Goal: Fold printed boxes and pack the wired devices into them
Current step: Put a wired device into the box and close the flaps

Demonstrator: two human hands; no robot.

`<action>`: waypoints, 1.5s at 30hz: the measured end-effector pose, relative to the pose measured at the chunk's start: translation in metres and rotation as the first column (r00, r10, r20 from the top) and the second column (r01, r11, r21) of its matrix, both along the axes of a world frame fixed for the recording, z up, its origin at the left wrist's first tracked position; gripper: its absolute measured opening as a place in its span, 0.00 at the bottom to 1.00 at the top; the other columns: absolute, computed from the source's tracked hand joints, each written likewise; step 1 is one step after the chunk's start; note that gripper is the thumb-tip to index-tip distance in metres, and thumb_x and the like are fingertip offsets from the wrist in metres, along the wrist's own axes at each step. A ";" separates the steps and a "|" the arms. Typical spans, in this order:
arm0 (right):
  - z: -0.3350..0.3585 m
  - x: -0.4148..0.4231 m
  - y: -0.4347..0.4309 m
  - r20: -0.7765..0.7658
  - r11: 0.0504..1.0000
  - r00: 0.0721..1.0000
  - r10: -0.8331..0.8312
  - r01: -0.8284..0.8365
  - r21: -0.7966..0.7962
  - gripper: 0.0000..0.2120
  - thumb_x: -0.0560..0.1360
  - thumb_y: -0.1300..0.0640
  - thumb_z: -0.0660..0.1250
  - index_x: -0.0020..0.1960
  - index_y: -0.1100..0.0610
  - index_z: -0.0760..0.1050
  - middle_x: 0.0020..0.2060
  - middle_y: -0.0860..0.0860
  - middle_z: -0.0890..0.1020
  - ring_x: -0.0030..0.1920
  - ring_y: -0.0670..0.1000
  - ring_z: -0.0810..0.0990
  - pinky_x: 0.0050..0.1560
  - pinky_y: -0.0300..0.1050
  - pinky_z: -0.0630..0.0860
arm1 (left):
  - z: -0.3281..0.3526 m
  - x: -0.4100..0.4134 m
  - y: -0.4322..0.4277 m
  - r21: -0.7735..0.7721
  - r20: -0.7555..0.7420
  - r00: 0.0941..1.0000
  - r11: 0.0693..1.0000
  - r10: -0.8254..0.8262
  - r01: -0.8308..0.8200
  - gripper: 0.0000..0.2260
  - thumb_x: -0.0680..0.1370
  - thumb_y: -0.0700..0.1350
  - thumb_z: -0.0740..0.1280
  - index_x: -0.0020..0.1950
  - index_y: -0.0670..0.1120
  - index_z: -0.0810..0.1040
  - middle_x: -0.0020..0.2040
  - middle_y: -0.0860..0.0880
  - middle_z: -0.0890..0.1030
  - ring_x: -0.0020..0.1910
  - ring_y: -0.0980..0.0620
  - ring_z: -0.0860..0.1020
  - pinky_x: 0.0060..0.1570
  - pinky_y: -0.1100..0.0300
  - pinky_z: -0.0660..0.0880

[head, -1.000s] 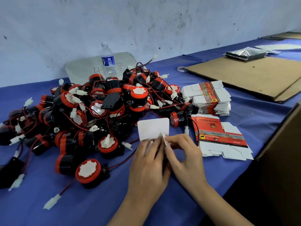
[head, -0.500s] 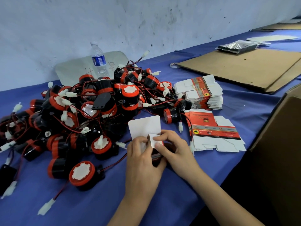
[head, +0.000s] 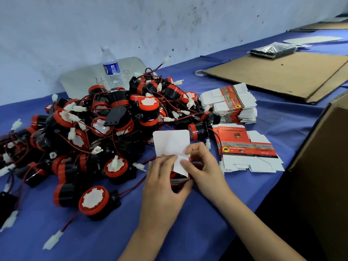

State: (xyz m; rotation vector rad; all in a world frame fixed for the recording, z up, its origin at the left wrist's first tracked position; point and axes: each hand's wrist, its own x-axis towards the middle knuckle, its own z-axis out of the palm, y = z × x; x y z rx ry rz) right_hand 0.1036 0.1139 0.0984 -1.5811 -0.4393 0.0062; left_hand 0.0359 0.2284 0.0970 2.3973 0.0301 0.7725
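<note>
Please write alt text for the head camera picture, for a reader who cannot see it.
The left hand and the right hand hold a small printed box over a blue table and fold its white flaps. Behind it lies a pile of red-and-black wired devices; flat unfolded boxes lie to the right, and a water bottle stands by the wall.

I can read a handwritten "4" on the grey board point(head: 82, 81) at upper centre. On the flat printed box point(head: 244, 140) at right I read an upside-down "ST" and "12v reversing horn".
</note>
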 end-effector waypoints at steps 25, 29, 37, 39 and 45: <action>-0.003 -0.003 -0.002 -0.006 0.999 0.999 -0.052 0.052 -0.002 0.08 0.76 0.64 0.67 0.47 0.53 0.81 0.47 0.53 0.82 0.48 0.51 0.80 0.55 0.48 0.77 | -0.002 0.002 -0.001 0.297 -0.141 0.990 0.953 -0.016 0.058 0.21 0.78 0.52 0.55 0.47 0.40 0.82 0.62 0.43 0.75 0.65 0.40 0.70 0.62 0.40 0.69; -0.003 -0.002 -0.001 -0.017 0.998 0.998 -0.060 0.060 0.002 0.07 0.76 0.64 0.67 0.47 0.53 0.80 0.48 0.50 0.82 0.47 0.52 0.80 0.54 0.51 0.77 | -0.002 -0.001 -0.001 0.093 -0.137 0.984 0.988 -0.112 0.125 0.12 0.79 0.44 0.61 0.56 0.43 0.81 0.66 0.50 0.72 0.71 0.48 0.64 0.67 0.40 0.65; -0.004 0.000 -0.003 -0.028 0.998 0.998 -0.059 0.059 0.023 0.07 0.76 0.64 0.68 0.47 0.54 0.80 0.47 0.48 0.83 0.47 0.52 0.80 0.53 0.48 0.77 | 0.001 -0.002 0.005 -0.091 0.071 0.990 0.988 -0.122 0.128 0.05 0.75 0.34 0.71 0.46 0.43 0.83 0.61 0.65 0.71 0.69 0.59 0.69 0.72 0.47 0.62; -0.005 0.001 -0.003 -0.033 0.998 0.998 -0.060 0.061 0.026 0.06 0.76 0.64 0.68 0.47 0.54 0.80 0.46 0.49 0.83 0.46 0.53 0.80 0.52 0.47 0.77 | 0.000 -0.001 0.005 -0.059 0.084 0.984 0.985 -0.157 0.163 0.04 0.76 0.40 0.68 0.46 0.44 0.83 0.61 0.67 0.70 0.70 0.59 0.68 0.72 0.53 0.59; -0.004 -0.001 -0.003 -0.049 0.997 0.997 -0.064 0.066 0.040 0.06 0.76 0.64 0.68 0.46 0.54 0.80 0.43 0.57 0.82 0.47 0.57 0.80 0.52 0.52 0.76 | -0.004 0.002 0.001 0.203 -0.126 0.985 0.969 -0.115 0.139 0.15 0.74 0.52 0.68 0.54 0.44 0.82 0.66 0.48 0.74 0.70 0.48 0.66 0.66 0.45 0.68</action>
